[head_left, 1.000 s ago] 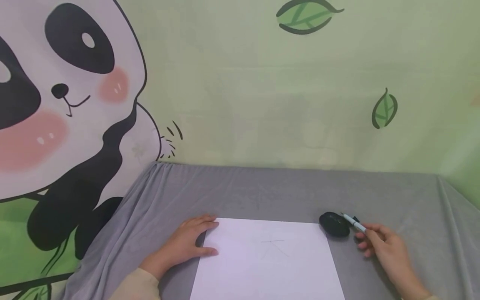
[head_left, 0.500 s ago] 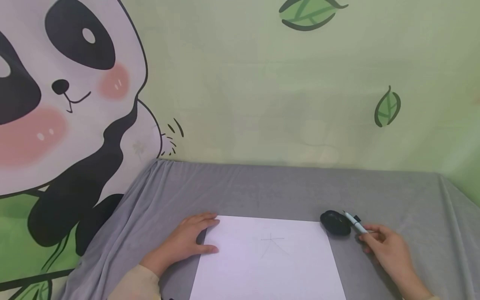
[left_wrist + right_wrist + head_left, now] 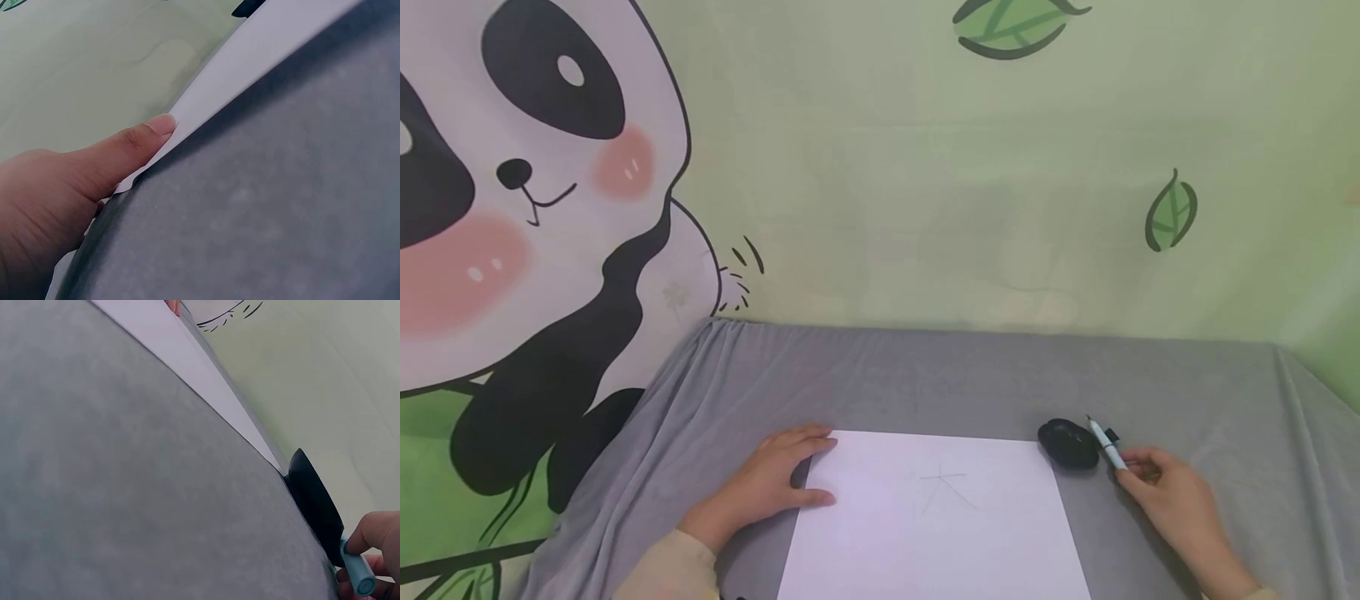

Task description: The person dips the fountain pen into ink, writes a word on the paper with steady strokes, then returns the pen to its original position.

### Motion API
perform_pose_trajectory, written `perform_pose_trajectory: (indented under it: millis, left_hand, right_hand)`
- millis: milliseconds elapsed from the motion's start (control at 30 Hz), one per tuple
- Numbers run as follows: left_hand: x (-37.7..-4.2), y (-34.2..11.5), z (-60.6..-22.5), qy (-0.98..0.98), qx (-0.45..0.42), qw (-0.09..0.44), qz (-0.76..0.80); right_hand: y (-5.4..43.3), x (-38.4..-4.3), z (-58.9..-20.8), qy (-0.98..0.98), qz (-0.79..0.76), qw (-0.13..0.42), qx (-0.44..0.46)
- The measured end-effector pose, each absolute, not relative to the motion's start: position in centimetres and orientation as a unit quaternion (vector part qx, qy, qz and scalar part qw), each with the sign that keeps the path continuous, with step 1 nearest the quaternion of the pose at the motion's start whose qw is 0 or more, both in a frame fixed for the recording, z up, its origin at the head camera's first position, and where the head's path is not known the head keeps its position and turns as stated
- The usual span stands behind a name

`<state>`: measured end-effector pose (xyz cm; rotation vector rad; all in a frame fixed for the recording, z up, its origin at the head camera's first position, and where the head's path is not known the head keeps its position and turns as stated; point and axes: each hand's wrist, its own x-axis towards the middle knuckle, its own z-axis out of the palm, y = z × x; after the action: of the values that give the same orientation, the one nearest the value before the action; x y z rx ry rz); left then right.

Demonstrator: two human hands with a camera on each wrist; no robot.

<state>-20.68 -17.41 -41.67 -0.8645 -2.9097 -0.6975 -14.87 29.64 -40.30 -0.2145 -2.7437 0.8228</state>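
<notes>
A white sheet of paper (image 3: 880, 542) lies on the grey cloth with a few thin pencil-like strokes (image 3: 943, 479) near its top. My left hand (image 3: 775, 479) rests at the sheet's upper left corner, thumb and fingers spread. In the left wrist view the left thumb (image 3: 134, 140) presses on the paper's edge. My right hand (image 3: 1176, 496) pinches a light blue pen (image 3: 1107, 443) between thumb and fingers, its dark tip pointing away from me. Just left of the pen, a smooth black stone-like lump (image 3: 1067, 443) sits on the sheet's upper right corner.
Grey cloth (image 3: 925, 379) covers the table and hangs in folds at the left. Behind it stands a pale green backdrop (image 3: 880, 208) with a large cartoon panda (image 3: 632, 317) and leaves.
The pen in my right hand has swung to a steeper angle, its tip farther from me. More of the drawn strokes show on the paper. My left hand stays in place.
</notes>
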Motion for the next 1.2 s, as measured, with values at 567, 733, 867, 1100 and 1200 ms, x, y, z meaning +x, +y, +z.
perform_pose_trajectory:
  millis: [567, 733, 867, 1100, 1200]
  left_hand:
    - [-20.6, -18.0, -41.8, -0.936, -0.277, 0.018, -0.218]
    - [-20.8, -18.0, -42.0, -0.936, -0.280, 0.021, -0.210]
    - [-21.0, -17.9, -42.1, -0.935, -0.283, 0.020, -0.211]
    - [-21.1, -17.8, -42.0, -0.935, -0.288, 0.022, -0.205]
    - [-21.3, -17.8, -41.9, -0.936, -0.292, 0.022, -0.195]
  right_hand:
    - [29.2, -15.5, -40.3, -0.953, 0.277, 0.097, -0.068]
    - [29.2, -15.6, -40.4, -0.954, 0.277, 0.097, -0.064]
    - [29.4, -15.8, -40.5, -0.954, 0.277, 0.092, -0.063]
    - [30.0, -16.1, -40.1, -0.958, 0.271, 0.078, -0.048]
    - [30.0, -16.4, -39.8, -0.959, 0.267, 0.080, -0.040]
